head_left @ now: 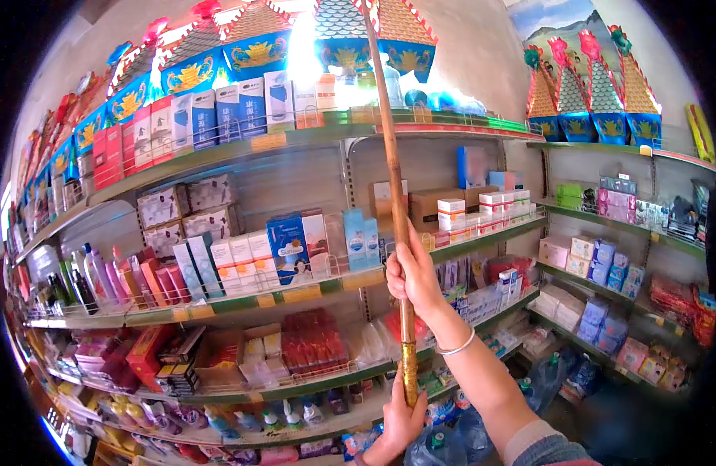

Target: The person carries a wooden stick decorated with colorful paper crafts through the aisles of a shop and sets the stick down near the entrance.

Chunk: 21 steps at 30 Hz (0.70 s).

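Observation:
A long wooden pole [390, 155] rises from the lower middle to the top edge, leaning slightly left. My right hand [414, 279] is closed around its lower part, with a light bracelet [457, 344] on the wrist. Below it, my left hand [403, 419] grips the pole's bottom end, beside the gold wrapping [409, 373]. The pole's upper tip lies outside the view. Behind the pole stand shelves of boxed goods, including light blue boxes [362, 239] left of my right hand.
Tower-shaped paper packages [258, 54] line the top shelf [296, 137], close to the pole. More stand on the right-hand shelf [599, 145]. Bottles [90, 276] fill the left middle shelf. Large clear water jugs [439, 449] are on the floor near my left hand.

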Motion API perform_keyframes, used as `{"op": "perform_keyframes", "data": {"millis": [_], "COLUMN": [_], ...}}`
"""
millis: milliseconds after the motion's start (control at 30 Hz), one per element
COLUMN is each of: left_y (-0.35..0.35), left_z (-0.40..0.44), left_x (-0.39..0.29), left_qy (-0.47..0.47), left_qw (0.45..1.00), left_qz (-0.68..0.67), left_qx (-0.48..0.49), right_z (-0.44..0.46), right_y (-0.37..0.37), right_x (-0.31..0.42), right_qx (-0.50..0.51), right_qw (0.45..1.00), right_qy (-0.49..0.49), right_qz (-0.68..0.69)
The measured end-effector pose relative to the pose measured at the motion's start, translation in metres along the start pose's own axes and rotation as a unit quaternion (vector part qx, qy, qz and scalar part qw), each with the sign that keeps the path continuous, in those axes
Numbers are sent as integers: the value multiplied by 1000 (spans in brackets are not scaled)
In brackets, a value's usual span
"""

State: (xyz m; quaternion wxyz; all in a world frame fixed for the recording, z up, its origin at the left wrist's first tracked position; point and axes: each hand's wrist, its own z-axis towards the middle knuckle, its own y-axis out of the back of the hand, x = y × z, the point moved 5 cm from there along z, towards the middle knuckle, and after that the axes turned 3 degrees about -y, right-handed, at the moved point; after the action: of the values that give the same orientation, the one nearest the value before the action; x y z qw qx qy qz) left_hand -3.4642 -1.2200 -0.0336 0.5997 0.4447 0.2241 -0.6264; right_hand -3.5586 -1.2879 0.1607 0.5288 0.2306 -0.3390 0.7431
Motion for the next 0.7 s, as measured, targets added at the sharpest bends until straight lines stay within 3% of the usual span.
{"op": "perform_keyframes", "data": {"millis": [133,433,533,700], "left_y": [-1,2,5,4], "left_z": [2,-3,-4,-5], "left_x": [0,-2,-7,-10], "left_qy": [-49,3,-59,10], "left_qw": [998,1000,997,999], "left_qz": [6,-7,29,-39], "left_qx": [-32,-20,-46,-4], "right_z": [1,0,0,3], "right_y": [-6,-10,-7,1], "right_x": [11,11,5,-11], "right_qx": [13,23,23,15], "right_qw": [1000,1000,1000,999], "right_qy": [3,-2,-6,-29], "right_qz": [14,15,17,32]}}
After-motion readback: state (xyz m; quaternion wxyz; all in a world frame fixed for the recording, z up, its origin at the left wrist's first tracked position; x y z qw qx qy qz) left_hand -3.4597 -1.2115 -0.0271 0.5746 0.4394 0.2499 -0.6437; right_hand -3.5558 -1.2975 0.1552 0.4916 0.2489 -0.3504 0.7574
